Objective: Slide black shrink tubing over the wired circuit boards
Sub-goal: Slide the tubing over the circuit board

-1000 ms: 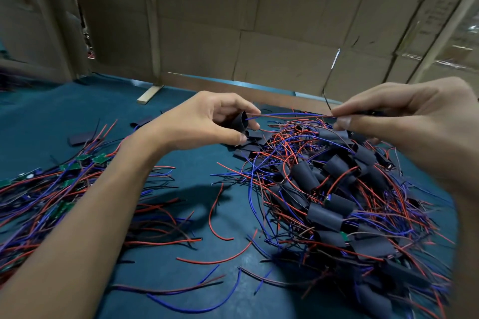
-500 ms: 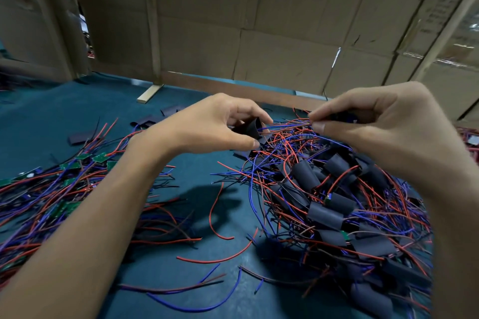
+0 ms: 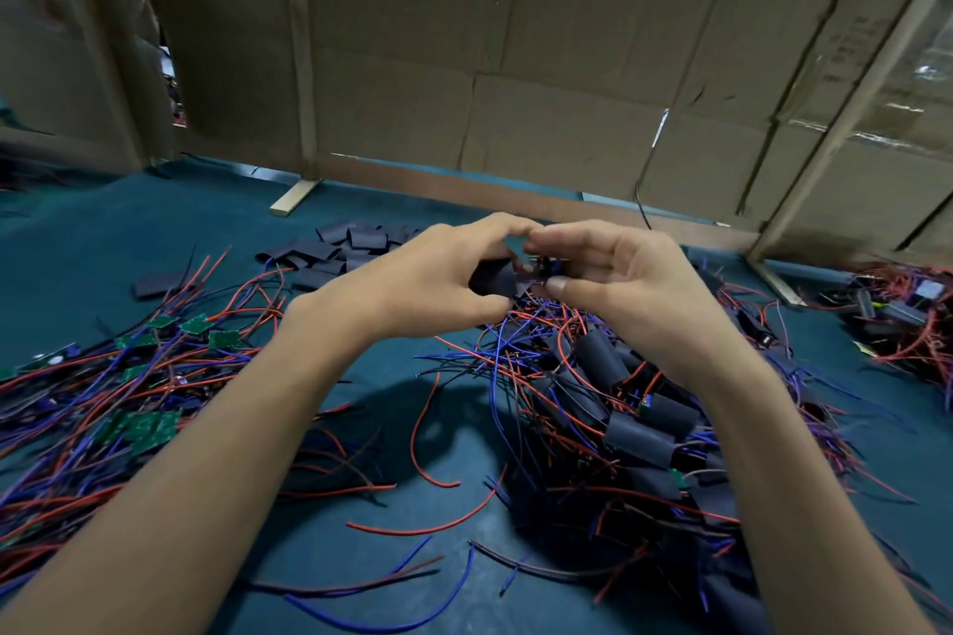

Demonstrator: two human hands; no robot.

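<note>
Above the middle of the teal-covered table, the left hand pinches a short black shrink-tube sleeve mouth-out while the right hand pinches a small wired circuit board against it, apparently to feed it in.

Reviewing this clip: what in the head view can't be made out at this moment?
- Board being sleeved: hidden by the right hand and left hand; how far it sits inside the black tube cannot be told.
- Pile at the right edge: cut off by the frame and dim.
- Lower covered boards: lost in shadow and wires.
</note>
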